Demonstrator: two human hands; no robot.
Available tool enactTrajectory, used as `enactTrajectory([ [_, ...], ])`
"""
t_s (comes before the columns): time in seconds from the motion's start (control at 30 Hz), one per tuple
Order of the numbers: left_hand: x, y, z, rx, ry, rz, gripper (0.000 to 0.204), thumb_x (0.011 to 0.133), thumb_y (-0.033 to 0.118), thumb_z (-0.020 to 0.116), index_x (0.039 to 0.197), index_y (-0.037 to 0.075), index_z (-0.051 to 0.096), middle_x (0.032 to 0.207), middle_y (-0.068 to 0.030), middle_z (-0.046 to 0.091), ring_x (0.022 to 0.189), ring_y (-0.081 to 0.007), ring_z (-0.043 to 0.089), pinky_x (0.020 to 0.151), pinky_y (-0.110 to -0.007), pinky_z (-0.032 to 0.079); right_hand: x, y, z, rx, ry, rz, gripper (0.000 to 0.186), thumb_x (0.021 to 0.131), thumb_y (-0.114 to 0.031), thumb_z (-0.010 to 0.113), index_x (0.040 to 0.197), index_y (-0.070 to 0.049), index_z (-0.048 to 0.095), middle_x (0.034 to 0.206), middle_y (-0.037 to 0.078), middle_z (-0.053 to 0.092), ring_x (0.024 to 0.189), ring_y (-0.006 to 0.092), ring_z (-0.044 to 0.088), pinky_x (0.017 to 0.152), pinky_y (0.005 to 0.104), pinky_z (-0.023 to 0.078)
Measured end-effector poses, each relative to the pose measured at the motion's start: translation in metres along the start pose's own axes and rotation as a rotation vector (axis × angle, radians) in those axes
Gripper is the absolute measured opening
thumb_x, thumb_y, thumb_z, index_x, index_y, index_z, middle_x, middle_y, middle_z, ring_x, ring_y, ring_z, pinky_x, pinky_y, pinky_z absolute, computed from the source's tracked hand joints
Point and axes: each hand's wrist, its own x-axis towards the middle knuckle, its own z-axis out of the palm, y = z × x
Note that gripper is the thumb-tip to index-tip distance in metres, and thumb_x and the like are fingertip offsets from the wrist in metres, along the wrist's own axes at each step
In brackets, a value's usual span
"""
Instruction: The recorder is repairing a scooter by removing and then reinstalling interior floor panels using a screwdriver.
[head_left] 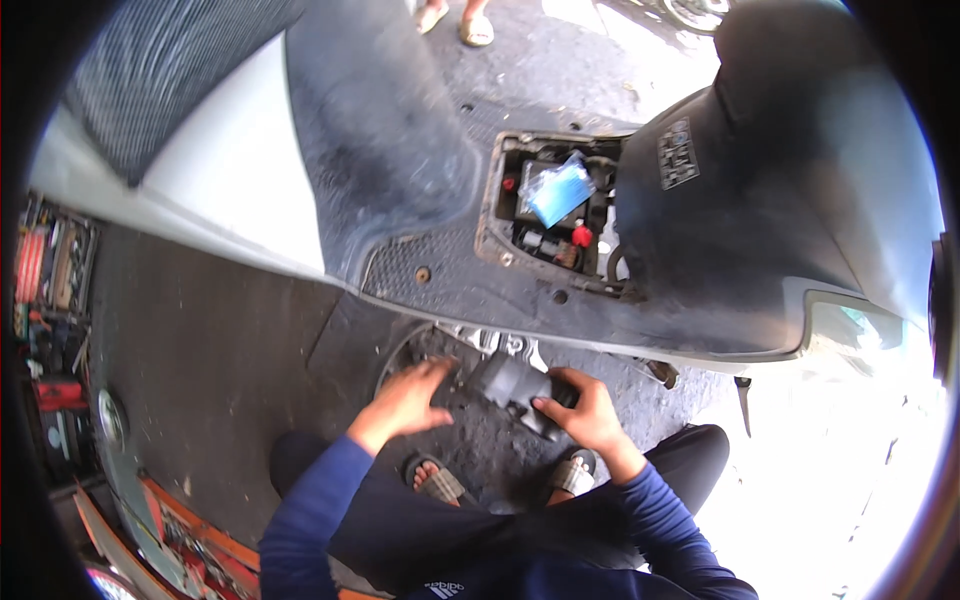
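A: Dark grey, chunky power tool (513,390) sits low in the head view, just under the scooter's side edge, above the 2 sandalled feet (440,482). Which hand has it?

B: The right hand (583,408) is wrapped around its handle, fingers closed on the grip. The tool's nose points left and up toward a grimy metal part (500,345) under the scooter's floorboard.

A: And the left hand (412,397)?

B: It lies just left of the tool's front end, palm down, fingers loosely curled. Whether it pinches anything I cannot tell; the fingertips are blurred against the dark ground.

A: What is above them?

B: The black textured plastic floorboard of the scooter (420,240), tipped across the frame. An open rectangular compartment (552,210) in it shows a battery with a red terminal cap (581,236) and a small clear plastic bag holding something blue (560,190).

A: Anything else around?

B: An open tool tray (55,262) at the far left edge, an orange metal box (190,530) at lower left, and another person's 2 sandalled feet (455,20) at the top
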Motion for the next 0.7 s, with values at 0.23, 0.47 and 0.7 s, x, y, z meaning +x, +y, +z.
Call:
enactTrajectory([
  [0.23, -0.012, 0.081, -0.057, -0.622, 0.281, 0.234, 0.115, 0.062, 0.043, 0.091, 0.148, -0.002, 0.03, 0.144, -0.0218, 0.045, 0.135, -0.0335, 0.044, 0.111, -0.04, 0.034, 0.022, -0.069, -0.06, 0.686, -0.017, -0.01, 0.055, 0.088, -0.023, 0.074, 0.132, 0.004, 0.054, 0.117, 0.011, 0.062, 0.11, 0.0166, 0.056, 0.097, 0.0309, 0.043],
  [0.47, 0.093, 0.096, -0.142, -1.307, 0.521, 0.102, 0.058, 0.084, 0.034, 0.074, 0.127, -0.001, 0.056, 0.117, -0.0085, 0.065, 0.106, -0.0182, 0.061, 0.093, -0.032, 0.046, 0.041, -0.085, -0.025, 0.122, 0.43, -0.397, 0.083, 0.083, -0.022, 0.074, 0.147, 0.006, 0.029, 0.147, 0.029, 0.035, 0.139, 0.0425, 0.035, 0.112, 0.045, 0.033],
  [0.7, 0.204, 0.093, -0.169, -0.507, 0.725, -0.054, 0.052, 0.093, 0.045, 0.058, 0.106, -0.005, 0.065, 0.095, -0.0208, 0.07, 0.097, -0.0338, 0.067, 0.087, -0.04, 0.048, 0.113, -0.065, -0.003, -0.007, 0.674, -0.352, 0.067, 0.091, -0.01, 0.062, 0.146, 0.006, 0.028, 0.146, 0.03, 0.035, 0.136, 0.0455, 0.035, 0.111, 0.0477, 0.034],
])
